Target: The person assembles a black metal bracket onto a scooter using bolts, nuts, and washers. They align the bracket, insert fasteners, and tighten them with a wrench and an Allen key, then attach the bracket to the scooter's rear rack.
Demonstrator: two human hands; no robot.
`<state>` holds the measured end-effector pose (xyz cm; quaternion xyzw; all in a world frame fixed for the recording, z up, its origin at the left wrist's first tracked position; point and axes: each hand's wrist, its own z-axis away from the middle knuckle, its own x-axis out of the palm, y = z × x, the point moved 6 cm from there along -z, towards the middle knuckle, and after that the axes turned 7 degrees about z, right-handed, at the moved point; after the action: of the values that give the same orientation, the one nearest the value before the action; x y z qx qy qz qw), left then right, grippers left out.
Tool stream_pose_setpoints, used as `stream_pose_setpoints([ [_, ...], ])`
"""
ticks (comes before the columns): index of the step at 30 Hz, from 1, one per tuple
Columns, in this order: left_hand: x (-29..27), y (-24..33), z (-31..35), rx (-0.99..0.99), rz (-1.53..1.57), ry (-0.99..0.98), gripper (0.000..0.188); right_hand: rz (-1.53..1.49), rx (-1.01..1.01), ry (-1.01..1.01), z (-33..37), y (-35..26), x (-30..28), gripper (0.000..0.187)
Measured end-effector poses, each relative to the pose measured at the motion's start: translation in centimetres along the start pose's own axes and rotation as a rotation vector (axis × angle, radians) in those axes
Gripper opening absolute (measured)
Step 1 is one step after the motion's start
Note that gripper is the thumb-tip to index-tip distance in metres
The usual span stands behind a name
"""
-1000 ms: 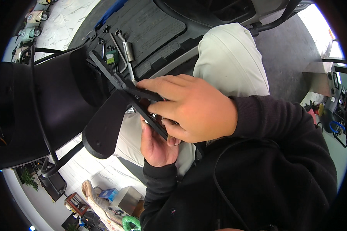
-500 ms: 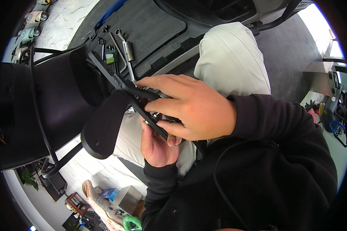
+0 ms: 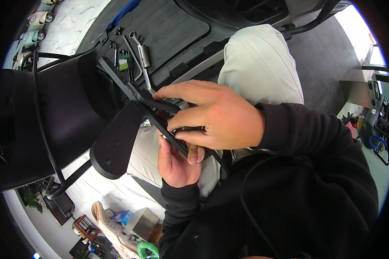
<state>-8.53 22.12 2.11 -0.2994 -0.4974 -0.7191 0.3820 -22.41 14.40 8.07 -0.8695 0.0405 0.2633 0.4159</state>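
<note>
A black metal bracket (image 3: 153,118) with a broad rounded plate (image 3: 114,149) and a long bar stands out from a black seat-like panel (image 3: 62,112). From below, my left hand (image 3: 179,168) is closed round the bracket's lower bar, thumb on the near side, fingertips coming up on the other. My right hand (image 3: 224,114) lies over the bracket with bent fingers. Its index finger reaches to the upper bar. The middle and ring fingertips press together at small metal hardware inside the frame; what they hold is mostly hidden.
On the ribbed black footboard (image 3: 173,39) lie a long-handled socket wrench (image 3: 145,57), a bent rod (image 3: 134,56), a green hex key holder (image 3: 125,64) and a small wrench (image 3: 115,51). My knee (image 3: 261,64) is beside it. Boxes (image 3: 142,224) stand on the floor below.
My right hand has shifted slightly; its middle and ring fingers have drawn closer together over the small hardware. The left hand and the bracket stay nearly in place.
</note>
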Motion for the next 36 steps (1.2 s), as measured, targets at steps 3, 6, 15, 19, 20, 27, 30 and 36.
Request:
stream_pose_setpoints([
  [3,0.1,-0.1,-0.1,-0.008,-0.005,-0.024,0.042,-0.006,0.023,-0.009,0.0,0.1,0.1,0.021],
  [6,0.3,-0.1,-0.2,-0.013,-0.013,-0.065,0.042,-0.027,0.045,-0.008,0.1,0.2,0.1,0.021],
  [15,0.0,-0.2,-0.3,-0.023,0.000,-0.068,0.041,-0.012,0.029,-0.060,0.1,0.7,0.4,0.021],
  [19,-0.4,-0.2,-0.3,-0.032,0.002,-0.047,0.040,-0.024,0.028,-0.056,0.0,1.0,0.6,0.021],
  [20,-0.5,-0.2,-0.2,-0.043,0.010,-0.043,0.040,-0.029,0.026,-0.063,0.0,1.0,0.7,0.021],
  [27,-0.8,-0.3,0.1,-0.070,0.040,-0.024,0.045,-0.012,-0.010,-0.056,-0.2,1.1,0.5,0.019],
  [30,-0.6,-0.3,0.1,-0.069,0.047,-0.044,0.045,0.005,-0.022,-0.038,-0.4,0.9,0.2,0.017],
  [36,-0.1,-0.2,0.2,-0.075,0.042,-0.072,0.049,0.014,-0.058,-0.016,-0.4,0.1,-0.2,0.017],
])
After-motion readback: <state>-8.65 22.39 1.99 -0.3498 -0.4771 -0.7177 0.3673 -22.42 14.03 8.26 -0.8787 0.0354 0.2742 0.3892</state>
